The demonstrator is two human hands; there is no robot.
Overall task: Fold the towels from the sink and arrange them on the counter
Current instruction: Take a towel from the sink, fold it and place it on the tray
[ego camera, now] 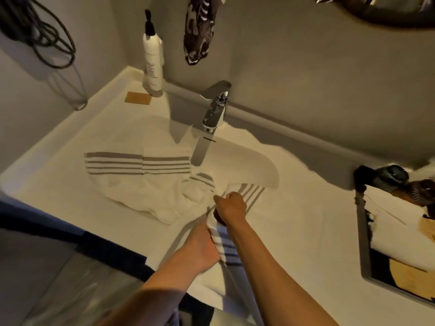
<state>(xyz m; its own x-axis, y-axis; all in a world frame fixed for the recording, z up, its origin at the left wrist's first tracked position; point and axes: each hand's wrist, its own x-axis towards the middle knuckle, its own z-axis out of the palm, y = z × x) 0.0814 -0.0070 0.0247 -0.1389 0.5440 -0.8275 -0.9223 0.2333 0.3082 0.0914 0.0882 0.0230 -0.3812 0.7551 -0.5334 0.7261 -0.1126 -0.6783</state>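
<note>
A white towel with grey stripes (146, 184) lies crumpled across the sink (254, 161) and spills onto the counter (306, 220) at its left. A second striped towel (226, 243) stretches from the sink's front rim down toward me. My right hand (231, 203) grips its upper striped end at the sink's front edge. My left hand (202, 248) holds the same towel lower down, fingers curled round its bunched edge.
A chrome faucet (215, 109) stands behind the sink. A white pump bottle (153, 62) and a small tan card (137, 98) sit at the back left. A grey tray (362, 231) with a hair dryer (386, 177) is at the right. Cables hang on the left wall.
</note>
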